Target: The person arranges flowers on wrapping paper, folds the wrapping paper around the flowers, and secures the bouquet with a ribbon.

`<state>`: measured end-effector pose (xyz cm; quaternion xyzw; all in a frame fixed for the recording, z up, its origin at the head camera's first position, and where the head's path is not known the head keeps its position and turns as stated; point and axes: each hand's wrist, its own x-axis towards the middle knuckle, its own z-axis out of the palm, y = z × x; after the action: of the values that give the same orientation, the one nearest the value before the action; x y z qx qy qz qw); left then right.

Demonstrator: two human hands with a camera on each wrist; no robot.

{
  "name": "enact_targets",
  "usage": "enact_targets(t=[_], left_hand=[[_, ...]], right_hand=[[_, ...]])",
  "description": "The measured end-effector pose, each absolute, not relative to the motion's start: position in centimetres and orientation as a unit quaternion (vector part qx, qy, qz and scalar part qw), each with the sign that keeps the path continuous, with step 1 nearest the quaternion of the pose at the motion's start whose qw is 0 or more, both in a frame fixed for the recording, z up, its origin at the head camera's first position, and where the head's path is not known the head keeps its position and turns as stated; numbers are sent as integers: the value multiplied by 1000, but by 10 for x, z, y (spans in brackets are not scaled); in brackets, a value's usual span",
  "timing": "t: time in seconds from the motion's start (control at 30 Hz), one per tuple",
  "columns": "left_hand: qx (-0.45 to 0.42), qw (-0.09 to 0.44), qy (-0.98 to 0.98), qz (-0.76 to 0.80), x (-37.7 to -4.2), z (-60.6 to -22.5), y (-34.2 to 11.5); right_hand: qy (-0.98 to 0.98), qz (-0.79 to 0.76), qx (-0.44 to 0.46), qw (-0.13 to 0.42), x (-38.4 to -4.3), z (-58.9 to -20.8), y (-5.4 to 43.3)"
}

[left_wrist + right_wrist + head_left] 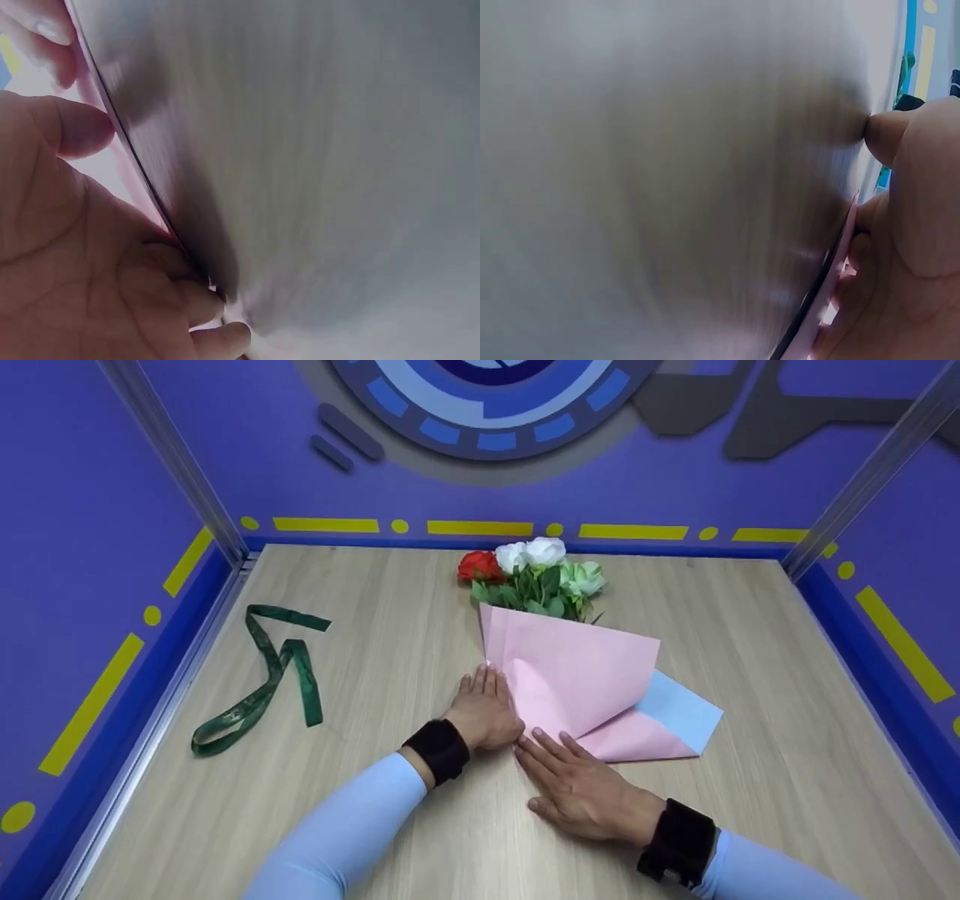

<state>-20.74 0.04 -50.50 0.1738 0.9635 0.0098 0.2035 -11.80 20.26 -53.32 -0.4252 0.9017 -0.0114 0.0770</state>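
Pink wrapping paper (577, 660) is folded around a bunch of flowers, with its light blue side (679, 709) showing at the right corner. From its top stick out a red flower (481, 567), white flowers (545, 552), a pale green flower (583, 578) and green leaves (531, 592). The stems are hidden. My left hand (486, 711) lies along the paper's left edge, fingers extended and touching it. Flat by the bottom point, my right hand (581, 791) touches the lower edge with its fingertips. In the left wrist view, the paper's edge (142, 176) runs beside the fingers.
A dark green ribbon (307, 682) lies loosely looped on the left of the wooden table (390, 622). Blue-purple panels (675, 495) with yellow markings wall in the back and both sides. Black bands (679, 840) circle both wrists.
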Motion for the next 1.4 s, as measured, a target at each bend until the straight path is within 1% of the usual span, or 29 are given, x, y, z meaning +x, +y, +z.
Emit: enact_targets(t=[0.1,0.3,0.33,0.5,0.63,0.87,1.1,1.4], left_hand=[[166,201,965,22,-211,-504,2],[146,132,980,26,-229,-510,0],[147,127,981,28,-231,-511,0],[155,139,977,41,-239,-507,2],[144,145,978,40,-245,-507,0],[139,156,976,55,-255,-506,-2],[128,151,979,43,-257,-507,-1],[122,164,978,37,-267,-506,-1]], right_hand=[[903,-7,-423,72,-118,-533,202],[901,-17,-429,67,-117,-534,201],[901,-18,-429,66,-117,-534,201],[903,-15,-425,62,-117,-532,203],[900,-18,-430,62,-118,-534,202],[902,-12,-425,72,-117,-533,201],[902,-22,-426,70,-116,-533,200],[901,-8,-428,65,-116,-535,202]])
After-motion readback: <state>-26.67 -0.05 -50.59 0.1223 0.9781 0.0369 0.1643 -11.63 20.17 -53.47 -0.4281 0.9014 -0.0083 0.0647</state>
